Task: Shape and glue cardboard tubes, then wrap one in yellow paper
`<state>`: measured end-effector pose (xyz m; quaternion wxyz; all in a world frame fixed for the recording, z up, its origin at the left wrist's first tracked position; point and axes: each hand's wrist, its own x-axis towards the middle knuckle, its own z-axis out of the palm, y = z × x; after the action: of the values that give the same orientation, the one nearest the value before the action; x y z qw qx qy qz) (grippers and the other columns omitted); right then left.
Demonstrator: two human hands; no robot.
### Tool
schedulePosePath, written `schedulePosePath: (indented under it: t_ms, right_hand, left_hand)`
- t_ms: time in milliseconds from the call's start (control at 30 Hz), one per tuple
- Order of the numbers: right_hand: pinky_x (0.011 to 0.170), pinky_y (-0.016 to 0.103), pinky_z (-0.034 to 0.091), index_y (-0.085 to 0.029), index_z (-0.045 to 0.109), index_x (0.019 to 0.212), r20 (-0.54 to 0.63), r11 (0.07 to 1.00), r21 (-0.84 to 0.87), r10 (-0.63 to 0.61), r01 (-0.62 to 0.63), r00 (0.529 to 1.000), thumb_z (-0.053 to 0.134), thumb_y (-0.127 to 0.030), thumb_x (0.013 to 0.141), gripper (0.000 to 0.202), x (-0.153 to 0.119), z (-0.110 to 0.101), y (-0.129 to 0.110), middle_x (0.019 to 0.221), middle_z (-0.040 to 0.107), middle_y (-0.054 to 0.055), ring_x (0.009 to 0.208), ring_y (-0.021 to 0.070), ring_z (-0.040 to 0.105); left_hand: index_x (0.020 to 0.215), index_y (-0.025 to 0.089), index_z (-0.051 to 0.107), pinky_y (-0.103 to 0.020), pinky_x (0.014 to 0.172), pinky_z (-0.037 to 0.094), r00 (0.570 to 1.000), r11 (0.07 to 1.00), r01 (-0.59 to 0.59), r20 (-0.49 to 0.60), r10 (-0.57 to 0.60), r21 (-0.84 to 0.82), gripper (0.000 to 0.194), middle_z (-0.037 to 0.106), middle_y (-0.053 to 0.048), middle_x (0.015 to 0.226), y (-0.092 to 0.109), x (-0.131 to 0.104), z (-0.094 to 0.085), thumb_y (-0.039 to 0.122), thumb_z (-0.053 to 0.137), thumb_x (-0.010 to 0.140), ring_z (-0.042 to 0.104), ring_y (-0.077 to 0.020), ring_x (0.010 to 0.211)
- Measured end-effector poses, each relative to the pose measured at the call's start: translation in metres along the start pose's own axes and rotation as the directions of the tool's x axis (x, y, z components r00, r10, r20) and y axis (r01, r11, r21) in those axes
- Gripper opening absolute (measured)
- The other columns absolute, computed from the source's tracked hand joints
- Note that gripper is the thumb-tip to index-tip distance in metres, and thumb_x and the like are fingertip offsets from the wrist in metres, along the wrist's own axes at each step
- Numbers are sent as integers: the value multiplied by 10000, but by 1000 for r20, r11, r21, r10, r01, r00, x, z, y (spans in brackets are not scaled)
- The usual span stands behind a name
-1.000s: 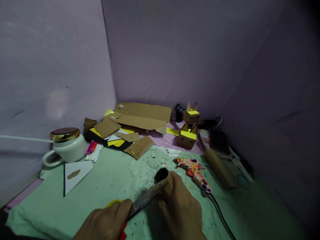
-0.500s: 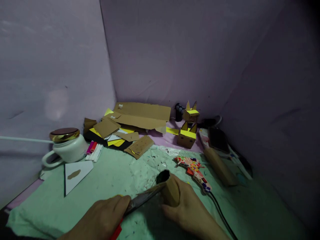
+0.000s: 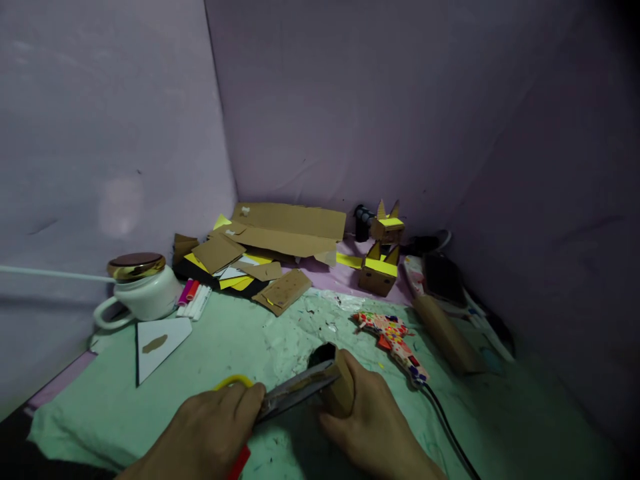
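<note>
My left hand (image 3: 207, 427) is closed around a pair of scissors (image 3: 295, 393); a yellow handle loop shows above the fingers and a red part below them. The blades reach right, to the rim of a brown cardboard tube (image 3: 343, 393). Around that tube my right hand (image 3: 377, 417) is wrapped, with its dark open end facing up and left. A narrow cardboard strip shows along the blades; whether it is still joined to the tube I cannot tell. A flower-patterned glue gun (image 3: 393, 337) lies beyond my right hand, its black cord running toward the front.
Cardboard pieces (image 3: 290, 227) and yellow sheets are heaped at the back. Two small cardboard boxes with pointed ears (image 3: 379, 277) stand right of them. Another cardboard tube (image 3: 447, 337) lies at right. A lidded white mug (image 3: 147, 293), markers (image 3: 195, 300) and a white board piece (image 3: 163, 343) are left.
The scissor blades have come closer together at the tube's rim, and the yellow handle loop now shows more. The whole view has shifted slightly. Both hands keep their hold.
</note>
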<state>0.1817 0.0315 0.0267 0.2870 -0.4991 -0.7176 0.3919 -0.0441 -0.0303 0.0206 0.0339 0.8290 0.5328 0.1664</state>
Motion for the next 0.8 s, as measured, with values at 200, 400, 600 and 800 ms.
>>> schedulePosePath:
  t_ms: [200,400,600,800]
  right_hand:
    - [498,241,369,-223,508,764,2,996,-83,19,-19,1000,544,-158,596,184,1,0,2,628,614,-29,541,149,536]
    - [545,262,351,-228,538,841,-68,965,-257,44,-60,997,576,-132,634,231,1,2,1,649,647,-17,570,190,586]
    - [591,273,377,-213,602,935,68,996,-73,62,-56,996,742,-310,635,345,2,-15,-3,757,653,3,684,212,570]
    - [527,207,376,-194,597,805,297,955,276,22,-108,955,717,-212,602,237,3,-21,-2,682,551,-53,614,125,482]
  left_hand:
    - [1167,223,381,-276,579,455,994,985,-106,2,107,133,477,674,-23,803,1,-2,7,-1,355,747,653,-205,688]
    - [1100,243,350,-273,542,425,995,984,-102,6,102,149,452,645,22,745,3,-2,7,-3,340,721,639,-186,596]
    - [1086,236,409,-262,567,446,993,992,-105,51,102,67,463,657,11,764,-8,-5,9,23,389,675,642,-178,620]
    - [1099,235,462,-253,621,473,990,990,-143,-6,143,1,338,665,-14,795,-15,-3,6,67,385,816,632,-163,666]
